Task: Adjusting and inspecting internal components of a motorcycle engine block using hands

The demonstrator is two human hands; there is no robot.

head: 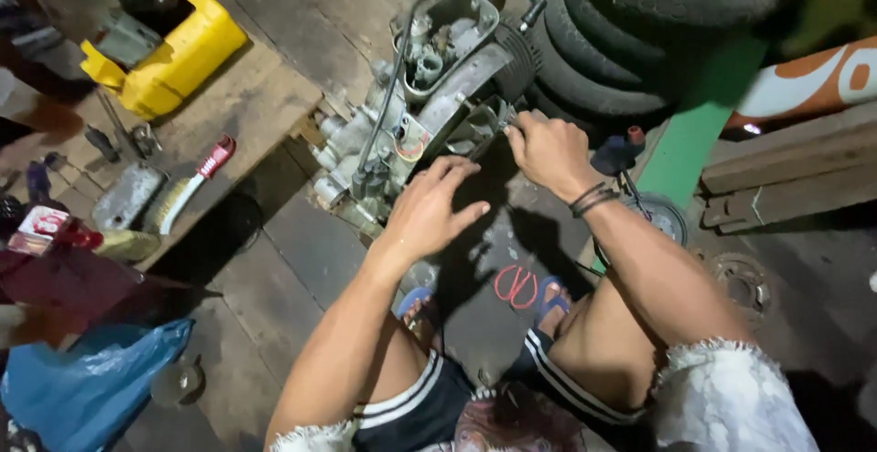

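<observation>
Engine [429, 96] on the floor [301, 260], straight ahead of the knees, tilted. Left hand [429, 210] on its near side, right hand [546, 149] at its right flank, fingers [513, 128] touching a part there. Stacked tyres [630, 41] behind and to the right of the engine, just beside it. Low wooden platform [256, 105] to the left, carrying a jerrycan [174, 55] at its far end and a brush [187, 187] nearer, beside a flat metal plate [126, 196]. Plastic bag [87, 383] on the floor at near left. Planks [786, 173] at far right. Feet in sandals [548, 299] below the engine, scissors [516, 286] between them.
</observation>
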